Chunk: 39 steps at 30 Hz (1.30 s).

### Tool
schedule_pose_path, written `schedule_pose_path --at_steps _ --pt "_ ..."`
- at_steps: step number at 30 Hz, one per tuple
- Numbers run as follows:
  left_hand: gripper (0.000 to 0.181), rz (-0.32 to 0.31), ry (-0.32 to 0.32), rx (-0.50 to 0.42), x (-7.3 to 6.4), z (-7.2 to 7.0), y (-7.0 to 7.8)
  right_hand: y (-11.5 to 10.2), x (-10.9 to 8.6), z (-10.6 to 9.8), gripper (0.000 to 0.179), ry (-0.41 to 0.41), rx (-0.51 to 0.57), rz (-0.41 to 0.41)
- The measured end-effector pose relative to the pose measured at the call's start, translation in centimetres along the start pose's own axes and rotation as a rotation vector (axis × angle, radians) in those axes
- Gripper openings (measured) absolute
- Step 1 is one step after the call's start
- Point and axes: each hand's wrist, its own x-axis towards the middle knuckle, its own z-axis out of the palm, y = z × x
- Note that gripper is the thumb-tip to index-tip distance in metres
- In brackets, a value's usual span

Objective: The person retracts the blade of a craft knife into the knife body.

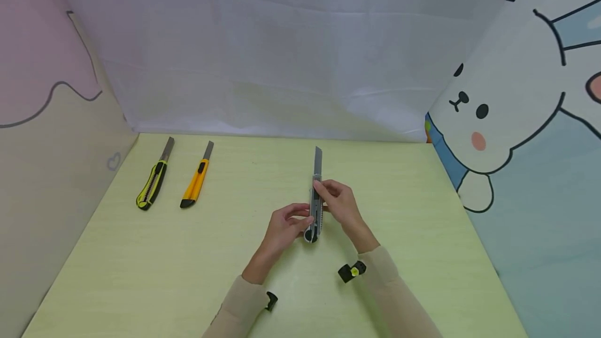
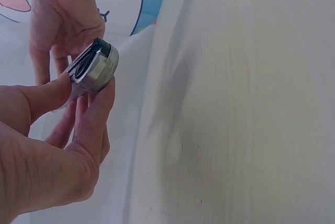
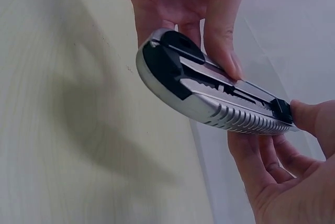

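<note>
A silver-grey utility knife (image 1: 315, 213) with black parts is held above the table, its blade (image 1: 318, 160) extended and pointing away from me. My left hand (image 1: 283, 228) pinches the handle near its rear end between thumb and fingers. Farther forward, my right hand (image 1: 341, 203) grips the same handle, with the thumb at the black slider (image 3: 281, 111) in the right wrist view. Ridges line one side of the handle (image 3: 246, 119). From the left wrist view, the knife's rounded butt end (image 2: 99, 69) faces the camera and the blade is hidden.
Two more utility knives lie at the table's left with blades out: a green-and-black one (image 1: 152, 184) and an orange one (image 1: 196, 181). The pale table (image 1: 399, 197) meets a white cloth (image 1: 281, 67) behind and printed cartoon panels (image 1: 526, 134) at the sides.
</note>
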Motion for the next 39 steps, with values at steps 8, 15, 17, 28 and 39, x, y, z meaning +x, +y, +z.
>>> schedule_pose_path --at_steps 8,15,17,28,39 --pt "0.033 0.002 -0.003 -0.005 -0.15 -0.14 0.10 0.05 0.01 0.01 0.034 -0.016 0.015 -0.002" --pt "0.033 -0.003 -0.002 -0.016 -0.09 -0.17 0.01 0.23 0.05 -0.02 0.033 -0.028 0.018 -0.007" --pt "0.033 -0.003 -0.002 -0.012 -0.10 -0.19 0.00 0.22 0.01 -0.05 0.032 -0.034 0.019 -0.013" --pt "0.033 -0.011 0.000 -0.004 -0.10 -0.31 -0.13 0.36 -0.14 -0.10 0.029 -0.055 0.030 -0.024" --pt "0.034 -0.024 0.005 -0.019 -0.08 -0.40 -0.28 0.47 -0.14 -0.09 0.028 -0.073 0.028 -0.017"
